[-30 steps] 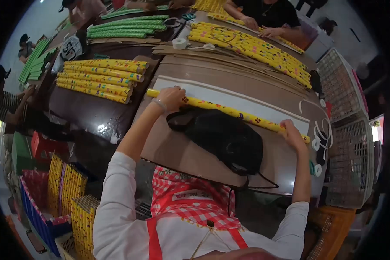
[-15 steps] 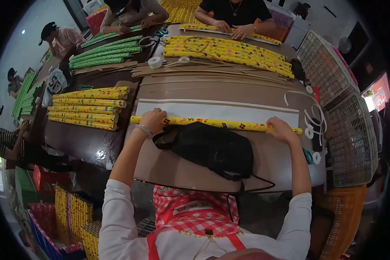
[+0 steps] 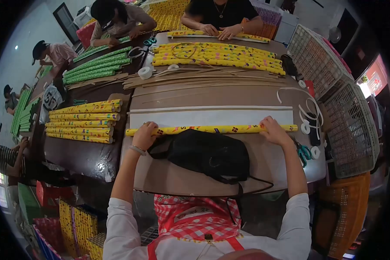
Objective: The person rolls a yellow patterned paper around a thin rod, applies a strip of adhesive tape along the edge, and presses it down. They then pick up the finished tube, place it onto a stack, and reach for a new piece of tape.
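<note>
A yellow patterned roll of wrapping paper [image 3: 208, 129] lies across the table before me, a flat white sheet [image 3: 212, 117] stretching out from its far side. Close to the roll's left end, my left hand [image 3: 144, 135] is closed round it. My right hand [image 3: 274, 131] grips it near the right end, thumb and fingers bent over the top. Along the sheet's far edge runs a narrow pale strip [image 3: 212, 107]. Just below the roll, between my forearms, rests a black bag [image 3: 208, 156] with its strap hanging toward the table's front edge.
Finished-looking yellow rolls [image 3: 82, 121] lie left, more yellow rolls [image 3: 216, 56] at the back. Brown cardboard strips [image 3: 203, 80] lie before those. Teal scissors [image 3: 304, 152] and tape rolls [image 3: 305, 126] sit right, beside plastic crates [image 3: 351, 125]. Several people work around the tables.
The whole view has shifted a little, showing more of the scissors at right. Both hands stay on the roll, their grip slightly altered. The roll's place on the table looks nearly the same.
</note>
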A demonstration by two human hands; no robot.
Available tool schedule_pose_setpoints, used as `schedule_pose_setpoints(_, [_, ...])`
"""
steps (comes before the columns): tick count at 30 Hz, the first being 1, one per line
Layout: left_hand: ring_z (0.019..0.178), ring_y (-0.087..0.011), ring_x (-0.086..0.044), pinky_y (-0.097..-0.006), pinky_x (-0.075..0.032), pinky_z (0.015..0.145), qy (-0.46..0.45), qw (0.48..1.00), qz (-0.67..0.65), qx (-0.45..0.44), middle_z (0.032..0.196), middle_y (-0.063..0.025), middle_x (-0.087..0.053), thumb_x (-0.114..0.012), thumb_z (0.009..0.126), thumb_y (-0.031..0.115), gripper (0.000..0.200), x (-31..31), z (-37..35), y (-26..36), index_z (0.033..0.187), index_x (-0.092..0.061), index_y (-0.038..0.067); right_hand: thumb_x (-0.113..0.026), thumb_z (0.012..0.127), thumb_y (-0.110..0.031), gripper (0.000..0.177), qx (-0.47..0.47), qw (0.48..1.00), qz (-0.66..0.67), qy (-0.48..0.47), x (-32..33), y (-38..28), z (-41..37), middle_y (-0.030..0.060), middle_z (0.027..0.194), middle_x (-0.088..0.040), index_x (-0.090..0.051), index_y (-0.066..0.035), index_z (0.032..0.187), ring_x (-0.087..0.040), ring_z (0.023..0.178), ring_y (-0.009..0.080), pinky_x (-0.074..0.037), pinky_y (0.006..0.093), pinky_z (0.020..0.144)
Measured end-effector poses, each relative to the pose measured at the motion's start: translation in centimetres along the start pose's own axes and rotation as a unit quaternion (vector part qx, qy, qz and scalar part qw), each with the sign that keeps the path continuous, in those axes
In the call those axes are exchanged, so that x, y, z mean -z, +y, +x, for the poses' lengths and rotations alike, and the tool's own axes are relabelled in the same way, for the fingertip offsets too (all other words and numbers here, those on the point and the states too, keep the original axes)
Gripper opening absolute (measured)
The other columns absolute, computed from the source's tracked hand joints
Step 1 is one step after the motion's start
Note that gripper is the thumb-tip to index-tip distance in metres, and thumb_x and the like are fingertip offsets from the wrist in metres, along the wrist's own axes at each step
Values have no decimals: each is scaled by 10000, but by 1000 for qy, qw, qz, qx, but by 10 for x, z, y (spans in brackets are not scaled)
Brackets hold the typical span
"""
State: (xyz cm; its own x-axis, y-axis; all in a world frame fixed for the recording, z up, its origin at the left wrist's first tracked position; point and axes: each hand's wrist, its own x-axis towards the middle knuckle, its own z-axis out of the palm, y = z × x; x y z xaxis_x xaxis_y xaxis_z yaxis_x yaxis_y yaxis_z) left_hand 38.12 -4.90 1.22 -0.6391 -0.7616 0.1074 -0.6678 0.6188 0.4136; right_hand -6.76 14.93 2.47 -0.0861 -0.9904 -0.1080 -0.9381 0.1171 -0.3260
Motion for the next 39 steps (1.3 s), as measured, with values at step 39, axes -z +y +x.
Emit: schedule_pose_setpoints(39, [902, -353, -542, -389, -452, 791, 15, 999, -14, -43, 953, -153, -569, -624, 667, 13, 286, -4, 2, -9, 942, -544, 18, -620, 774, -253, 334, 4, 999, -2, 38, -4, -3, -1, 130, 1047, -497, -513, -57, 1023, -477, 1008, 326, -307, 451, 974])
